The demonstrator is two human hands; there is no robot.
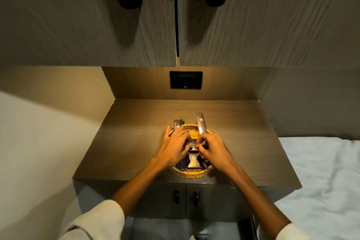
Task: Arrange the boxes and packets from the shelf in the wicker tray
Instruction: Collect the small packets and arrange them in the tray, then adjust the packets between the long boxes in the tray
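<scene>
Wicker tray (191, 174), round and yellow, sits on the wooden worktop (124, 142) close to its front edge and roughly centred between the side edges. Inside it, a pale packet (193, 161) lies at the near side with a dark box (181, 165) just to its left; a tall dark box (201, 123) stands tilted against the far right rim, and a shorter dark box (176, 124) stands at the far left rim, with something green (182, 121) behind it. Left hand (174, 148) rests over the tray's left half, fingers (182, 134) spread and lying flat on the contents. Right hand (213, 149) hovers over the right half, fingers (200, 143) curled together, pinching a small dark packet (191, 144) at the tray's centre. Bare worktop extends on both sides and behind the tray to the back panel, which carries a black socket plate (186, 80). Closed cabinet doors (116, 25) overhang above. A wall bounds the left side; a bed (321, 181) adjoins the right.
</scene>
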